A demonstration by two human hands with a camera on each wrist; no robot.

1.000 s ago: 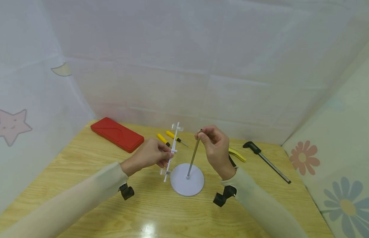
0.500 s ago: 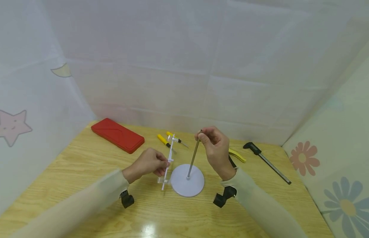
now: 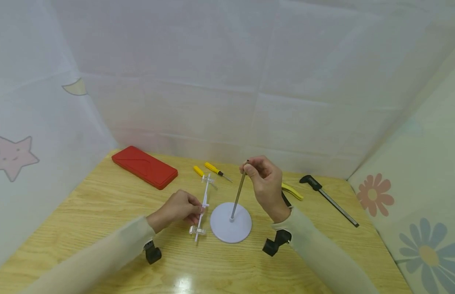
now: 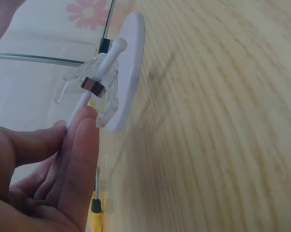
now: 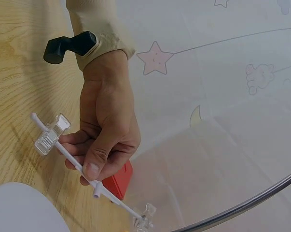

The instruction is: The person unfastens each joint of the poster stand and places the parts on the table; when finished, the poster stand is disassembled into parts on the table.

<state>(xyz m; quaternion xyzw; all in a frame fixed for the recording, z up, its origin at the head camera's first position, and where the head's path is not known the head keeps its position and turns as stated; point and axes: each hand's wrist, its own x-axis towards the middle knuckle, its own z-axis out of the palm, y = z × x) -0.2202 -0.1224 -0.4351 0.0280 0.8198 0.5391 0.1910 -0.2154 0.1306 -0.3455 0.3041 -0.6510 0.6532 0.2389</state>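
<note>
White sheeting printed with stars, a moon and flowers closes in a pale wooden tabletop (image 3: 102, 212). At its centre a round white plastic base disc (image 3: 231, 226) lies flat, with a thin grey metal rod (image 3: 239, 192) rising from its middle and leaning slightly toward 1 o'clock. The right hand (image 3: 265, 183) pinches the rod's top end between thumb and fingertips. The left hand (image 3: 177, 208), at 9 o'clock of the disc, pinches a slim white plastic arm carrying clear clips (image 3: 202, 204) at mid-length; its lower end sits just beside the disc's rim at 8 o'clock, close over the wood.

By the look of it, the stand is part built: rod and base are together, while the clip arm is not yet on the rod and is held well apart from its top. Whether the rod is fully seated in the base cannot be told.

From the left wrist view, a clear clip with a small metal band (image 4: 92, 84) shows near the arm's tip, but its mechanism is blurred. The right wrist view cuts off the rod and most of the disc.

Behind the hands, at 10 to 2 o'clock, lie a flat red rectangular case (image 3: 144, 166), two yellow-handled screwdrivers (image 3: 212, 168), yellow-handled pliers (image 3: 294, 191) partly hidden by the right wrist, and a black-headed steel caliper (image 3: 328, 199).
</note>
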